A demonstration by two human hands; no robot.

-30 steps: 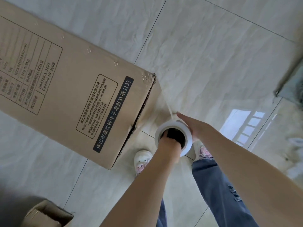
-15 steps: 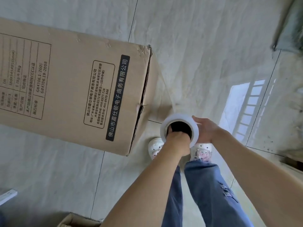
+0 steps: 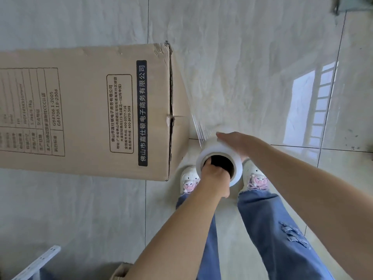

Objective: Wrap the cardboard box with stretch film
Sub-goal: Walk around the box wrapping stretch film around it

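A tall brown cardboard box (image 3: pixel 84 110) with black printed text stands on the tiled floor at the left. A white roll of stretch film (image 3: pixel 220 153) is held upright just right of the box's near corner. My left hand (image 3: pixel 215 177) has its fingers pushed into the roll's dark core from above. My right hand (image 3: pixel 235 143) lies flat against the roll's far side. A clear sheet of film (image 3: pixel 193 118) stretches from the roll to the box's right face.
My two feet in white shoes (image 3: pixel 253 178) and jeans stand right under the roll. A white metal bracket (image 3: pixel 38 263) and part of a smaller cardboard box (image 3: pixel 119 272) lie at the bottom left. A dark mat (image 3: pixel 355 3) sits at the top right corner.
The view has swung around the box's corner, so the box now looks level and its right face shows more. Both hands stay on the roll, and the film sheet has grown longer.
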